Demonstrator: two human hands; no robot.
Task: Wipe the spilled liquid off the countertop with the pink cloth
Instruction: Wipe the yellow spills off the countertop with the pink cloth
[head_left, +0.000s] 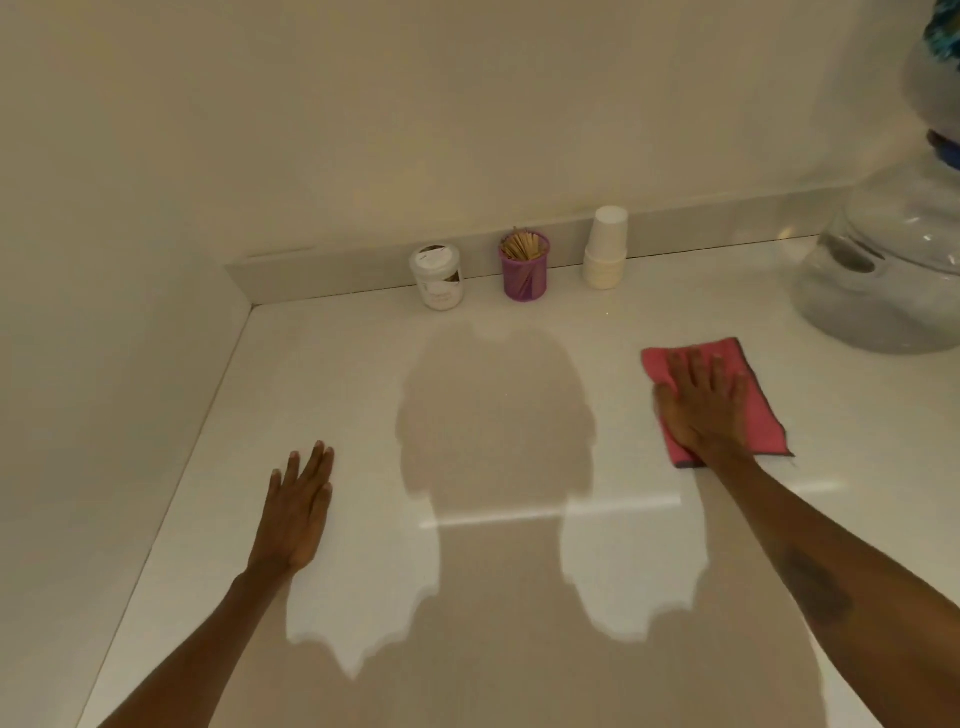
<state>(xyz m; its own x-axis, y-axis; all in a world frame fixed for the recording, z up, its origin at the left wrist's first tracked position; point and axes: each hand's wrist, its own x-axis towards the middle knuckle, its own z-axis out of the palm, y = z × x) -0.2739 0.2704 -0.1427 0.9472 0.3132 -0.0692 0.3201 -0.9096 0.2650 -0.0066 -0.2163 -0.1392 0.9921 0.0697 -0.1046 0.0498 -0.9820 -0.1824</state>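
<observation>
The pink cloth, folded into a rectangle with a dark hem, lies flat on the white countertop at the right. My right hand presses down on it, palm flat and fingers spread across its left half. My left hand rests flat on the bare counter at the left, fingers together, holding nothing. I cannot make out any spilled liquid on the glossy surface; my own shadow darkens the middle of the counter.
Against the back wall stand a white lidded jar, a purple cup of wooden sticks and a stack of white paper cups. A large clear glass vessel occupies the right corner. A wall closes the counter's left side.
</observation>
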